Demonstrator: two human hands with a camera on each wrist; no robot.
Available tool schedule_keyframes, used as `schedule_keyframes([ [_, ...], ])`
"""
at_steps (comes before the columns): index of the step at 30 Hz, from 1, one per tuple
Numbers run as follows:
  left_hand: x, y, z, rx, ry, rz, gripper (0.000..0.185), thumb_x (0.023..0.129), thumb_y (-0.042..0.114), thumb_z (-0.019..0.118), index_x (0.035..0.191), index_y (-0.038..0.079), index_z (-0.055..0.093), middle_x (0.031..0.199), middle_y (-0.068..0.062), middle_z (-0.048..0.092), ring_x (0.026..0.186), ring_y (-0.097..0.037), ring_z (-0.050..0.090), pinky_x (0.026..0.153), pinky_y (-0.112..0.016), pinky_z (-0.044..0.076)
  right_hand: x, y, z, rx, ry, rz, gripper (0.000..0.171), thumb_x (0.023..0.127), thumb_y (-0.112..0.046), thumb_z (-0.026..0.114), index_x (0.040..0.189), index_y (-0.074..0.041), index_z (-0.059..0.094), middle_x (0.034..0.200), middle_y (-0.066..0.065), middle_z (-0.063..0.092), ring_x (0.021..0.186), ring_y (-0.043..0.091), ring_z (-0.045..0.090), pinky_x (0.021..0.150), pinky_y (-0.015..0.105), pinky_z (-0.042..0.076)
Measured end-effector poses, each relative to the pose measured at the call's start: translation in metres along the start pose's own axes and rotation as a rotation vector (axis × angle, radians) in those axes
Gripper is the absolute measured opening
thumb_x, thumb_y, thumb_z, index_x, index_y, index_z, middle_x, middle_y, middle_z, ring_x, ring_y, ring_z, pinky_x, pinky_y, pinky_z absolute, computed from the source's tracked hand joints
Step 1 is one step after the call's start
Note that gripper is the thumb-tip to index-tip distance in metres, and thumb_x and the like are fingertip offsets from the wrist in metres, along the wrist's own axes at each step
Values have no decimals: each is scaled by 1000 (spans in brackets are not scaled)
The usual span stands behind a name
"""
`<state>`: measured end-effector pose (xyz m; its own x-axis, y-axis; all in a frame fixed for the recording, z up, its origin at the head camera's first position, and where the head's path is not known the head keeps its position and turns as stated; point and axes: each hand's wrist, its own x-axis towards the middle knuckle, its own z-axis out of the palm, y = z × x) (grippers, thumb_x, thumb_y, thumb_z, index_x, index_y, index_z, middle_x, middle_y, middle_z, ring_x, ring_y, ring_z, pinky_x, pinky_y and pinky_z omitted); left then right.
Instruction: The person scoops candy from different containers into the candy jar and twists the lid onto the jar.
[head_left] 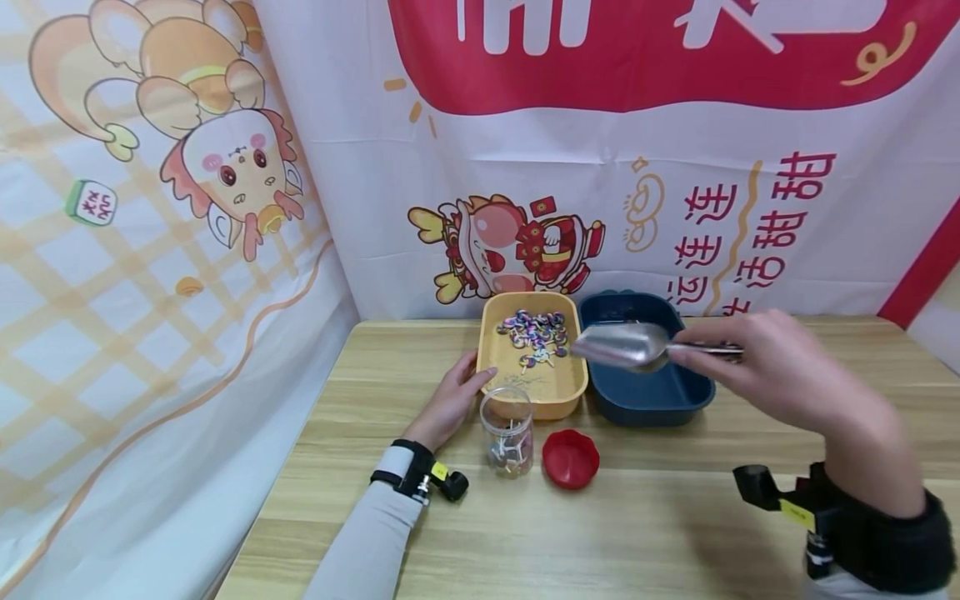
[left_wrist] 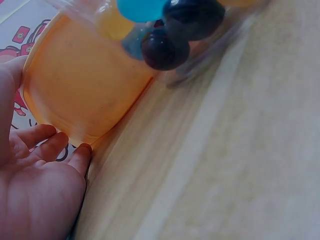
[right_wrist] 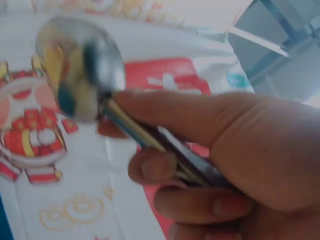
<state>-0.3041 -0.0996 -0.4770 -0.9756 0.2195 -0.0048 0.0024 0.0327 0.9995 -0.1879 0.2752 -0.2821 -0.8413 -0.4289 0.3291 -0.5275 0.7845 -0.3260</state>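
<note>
The left hand (head_left: 448, 398) grips the yellow tub (head_left: 566, 387) by its side, likely steadying it; well apart, the right hand (head_left: 787, 367) clasps the metal scoop (head_left: 622, 345) by its handle, leaving its bowl free. Lollipops (head_left: 534, 328) lie between.

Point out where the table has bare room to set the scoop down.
A broad bare patch of table lies in front of the red scalloped item, between the left sleeve and right wrist strap; another lies between that sleeve and the table's left edge. Crowded: around the jar, yellow tray and blue tub, which stand close together.
</note>
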Motion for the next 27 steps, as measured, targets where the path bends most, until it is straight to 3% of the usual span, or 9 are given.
schedule_keyframes([
  [4,0,0,-1,-6,-7,13,63,105,25,57,160,9,31,164,-13,34,150,-24,34,124,-39,29,0,20,-4,-84,35,111,31,97,-27,71,119,-5,75,93,9,72,72,20,55,54,28,37],
  [9,-1,1,-2,5,5,1,64,105,27,58,161,11,30,165,-11,33,150,-24,34,124,-39,29,10,42,1,-120,-76,225,36,100,-26,65,123,2,70,104,21,70,84,30,58,62,36,47],
  [19,-1,2,-1,2,9,-20,65,105,28,58,161,11,30,165,-11,32,151,-23,33,124,-38,29,28,69,31,-157,-195,299,30,103,-21,60,115,5,70,97,16,70,83,31,59,73,50,54],
  [27,-1,2,0,3,12,-21,64,105,27,58,161,11,31,166,-10,31,151,-22,32,124,-38,29,39,82,58,-180,-222,311,29,102,-17,59,115,7,70,88,13,64,77,27,55,67,42,51],
])
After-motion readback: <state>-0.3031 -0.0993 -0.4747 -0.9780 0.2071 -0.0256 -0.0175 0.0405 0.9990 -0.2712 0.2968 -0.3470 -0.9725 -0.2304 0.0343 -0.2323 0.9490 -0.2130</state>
